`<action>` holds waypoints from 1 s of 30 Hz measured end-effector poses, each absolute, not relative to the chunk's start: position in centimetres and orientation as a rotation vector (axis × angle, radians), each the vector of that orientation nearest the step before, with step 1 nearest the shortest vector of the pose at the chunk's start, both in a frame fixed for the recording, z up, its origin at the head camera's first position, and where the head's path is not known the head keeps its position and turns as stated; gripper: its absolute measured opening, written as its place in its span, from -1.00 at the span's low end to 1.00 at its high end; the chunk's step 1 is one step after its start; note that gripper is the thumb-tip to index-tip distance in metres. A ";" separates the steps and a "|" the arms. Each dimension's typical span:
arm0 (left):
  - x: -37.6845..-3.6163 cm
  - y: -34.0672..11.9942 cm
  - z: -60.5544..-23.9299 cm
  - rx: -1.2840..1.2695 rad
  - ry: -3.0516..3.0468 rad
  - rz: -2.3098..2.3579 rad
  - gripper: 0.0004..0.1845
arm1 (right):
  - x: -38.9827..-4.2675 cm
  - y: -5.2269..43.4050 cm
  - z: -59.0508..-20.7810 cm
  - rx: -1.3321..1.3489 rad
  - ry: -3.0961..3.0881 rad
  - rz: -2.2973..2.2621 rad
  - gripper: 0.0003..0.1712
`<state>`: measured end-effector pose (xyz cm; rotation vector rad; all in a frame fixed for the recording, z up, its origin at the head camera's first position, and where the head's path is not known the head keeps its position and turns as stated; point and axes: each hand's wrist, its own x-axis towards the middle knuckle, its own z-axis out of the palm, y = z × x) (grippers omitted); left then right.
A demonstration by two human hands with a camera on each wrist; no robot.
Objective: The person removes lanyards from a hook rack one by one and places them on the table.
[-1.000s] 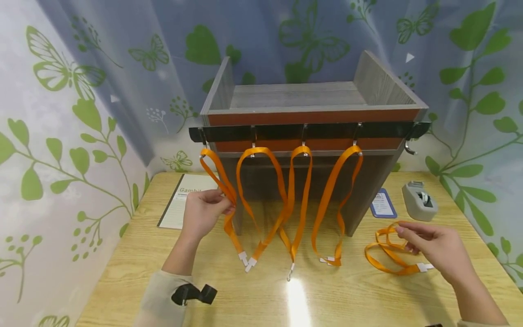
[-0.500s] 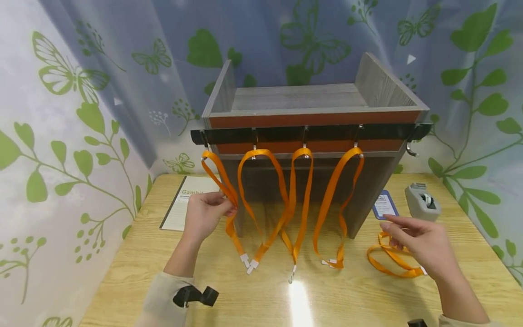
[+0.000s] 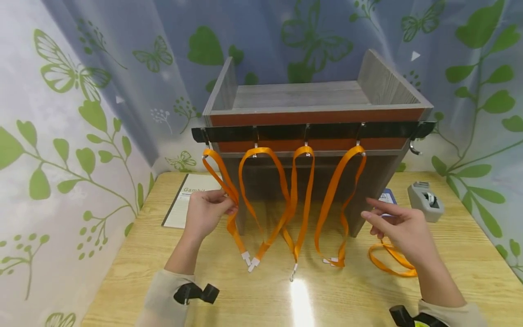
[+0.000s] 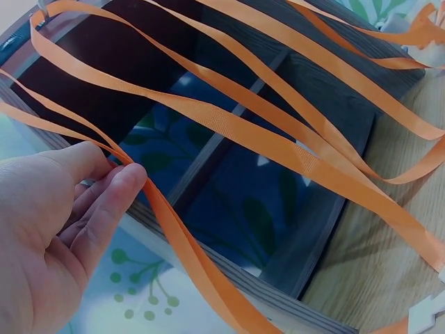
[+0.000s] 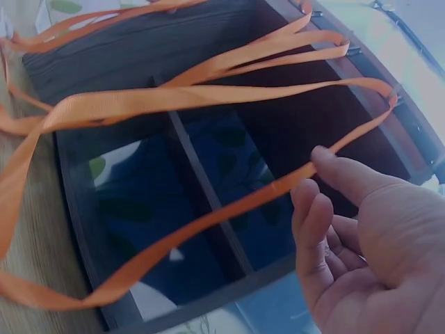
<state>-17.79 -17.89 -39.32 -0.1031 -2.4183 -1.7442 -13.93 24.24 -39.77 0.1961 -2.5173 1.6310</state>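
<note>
Several orange lanyards hang from a black hook rail (image 3: 286,133) on the front of a wooden shelf unit (image 3: 302,97). My left hand (image 3: 229,206) pinches the leftmost lanyard (image 3: 236,229) halfway down; the left wrist view shows the left hand (image 4: 118,167) with thumb and fingers closed on the strap (image 4: 188,243). My right hand (image 3: 373,213) hovers with straight fingers just right of the rightmost hanging lanyard (image 3: 333,195) and holds nothing. In the right wrist view the right hand (image 5: 313,188) has its thumb close to a strap (image 5: 229,209). A loose lanyard (image 3: 390,268) lies on the table below the right hand.
A booklet (image 3: 184,200) lies at the back left of the wooden table (image 3: 347,299). A grey tape dispenser (image 3: 425,200) and a blue badge card (image 3: 388,197) sit at the back right. One hook (image 3: 413,149) at the rail's right end is bare. Patterned curtains close in on the sides.
My right hand let go of the loose lanyard and moved up and left toward the rightmost hanging lanyard. The left hand kept its pinch in place.
</note>
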 end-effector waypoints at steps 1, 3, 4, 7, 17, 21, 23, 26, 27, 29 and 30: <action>-17.8 -17.9 -39.3 -0.098 -2.418 -1.745 -0.73 | -13.9 24.0 -39.7 0.208 -2.501 1.650 -0.51; -17.9 -17.8 -39.4 -0.087 -2.420 -1.747 -0.72 | -14.0 23.5 -39.6 0.229 -2.468 1.687 -0.48; -17.9 -17.8 -39.4 -0.081 -2.418 -1.750 -0.72 | -14.1 23.3 -39.6 0.240 -2.460 1.695 -0.45; -17.9 -17.8 -39.4 -0.072 -2.417 -1.755 -0.72 | -14.3 22.6 -39.6 0.262 -2.444 1.688 -0.40; -17.9 -17.7 -39.3 -0.080 -2.416 -1.761 -0.71 | -14.9 20.8 -39.6 0.373 -2.393 1.736 -0.37; -17.9 -17.7 -39.2 -0.099 -2.414 -1.754 -0.72 | -15.0 20.2 -39.5 0.387 -2.401 1.764 -0.33; -17.9 -17.7 -39.1 -0.099 -2.409 -1.756 -0.71 | -15.1 19.8 -39.5 0.382 -2.413 1.774 -0.34; -17.9 -17.7 -39.2 -0.085 -2.403 -1.760 -0.69 | -15.2 19.1 -39.7 0.376 -2.441 1.750 -0.40; -17.9 -17.7 -39.2 -0.078 -2.403 -1.758 -0.69 | -15.2 18.9 -39.8 0.379 -2.445 1.738 -0.43; -17.9 -17.6 -39.3 -0.067 -2.403 -1.759 -0.69 | -15.2 18.4 -40.1 0.406 -2.435 1.709 -0.52; -17.8 -17.6 -39.4 -0.063 -2.403 -1.760 -0.70 | -15.2 18.2 -40.3 0.424 -2.416 1.696 -0.58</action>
